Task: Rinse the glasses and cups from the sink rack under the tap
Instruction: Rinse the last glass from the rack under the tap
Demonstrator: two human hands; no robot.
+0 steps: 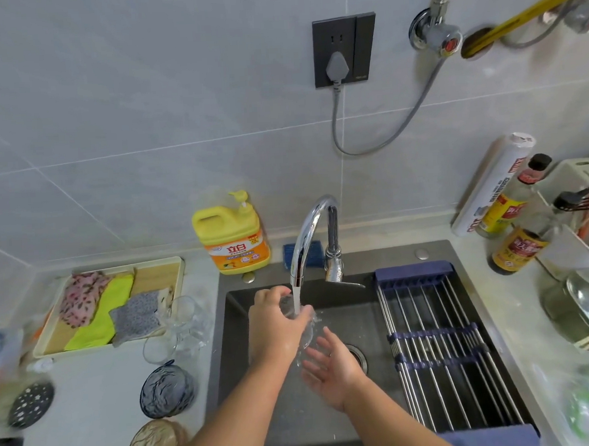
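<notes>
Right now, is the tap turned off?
No, water streams from the tap onto the glass gripped by the left hand.

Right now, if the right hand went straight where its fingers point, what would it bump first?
Probably the glass that the left hand holds under the tap, though depth is unclear.
</notes>
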